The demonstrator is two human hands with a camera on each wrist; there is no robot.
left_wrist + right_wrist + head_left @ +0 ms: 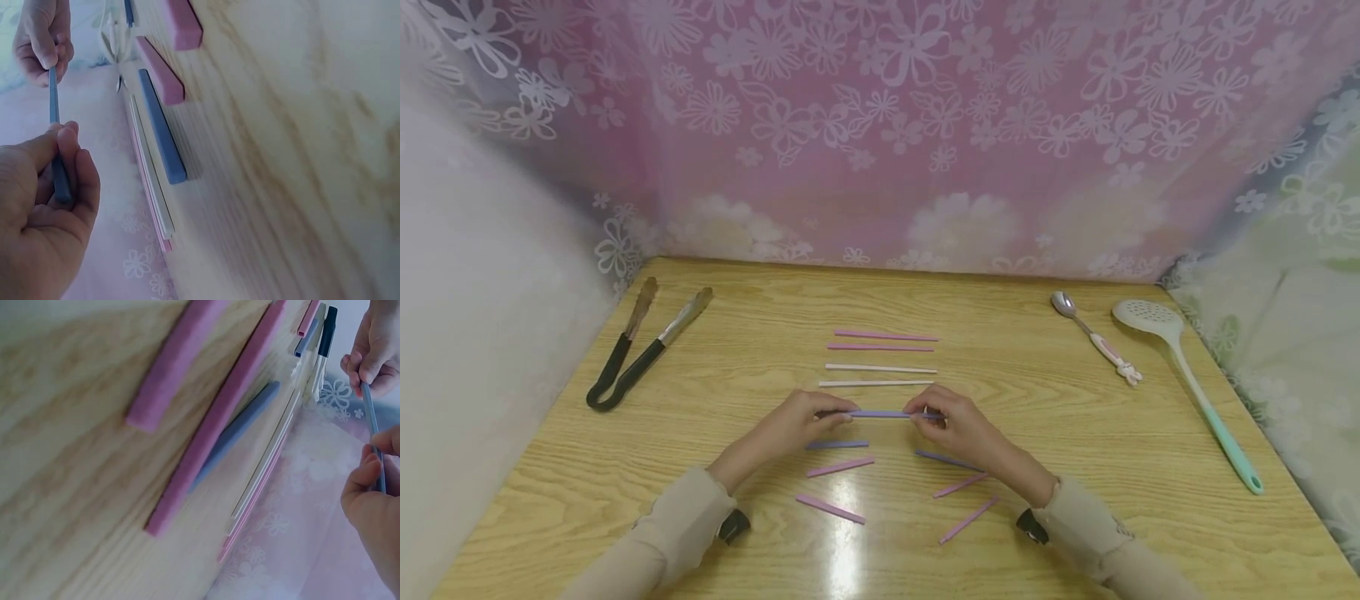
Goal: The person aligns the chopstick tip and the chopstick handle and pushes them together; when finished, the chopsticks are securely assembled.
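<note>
My left hand [799,418] pinches one end of a slim blue chopstick [882,413], and my right hand [953,418] pinches the other. The chopstick runs level between them; in the left wrist view its thick square end [60,181] sits among the left fingers. Just beyond the hands lie two white chopsticks [880,368] and two pink chopsticks [886,336], side by side. Nearer me on the left are shorter, thicker pieces, one blue [837,445] and two pink [831,509]. By the right wrist lie thinner pieces, one blue [942,458] and two pink [967,522].
Black-handled metal tongs [643,350] lie spread at the table's left. On the right are a small spoon [1097,340] with a rabbit handle and a white slotted skimmer [1183,367] with a mint handle. A flowered pink cloth [880,192] hangs behind the wooden table [760,317].
</note>
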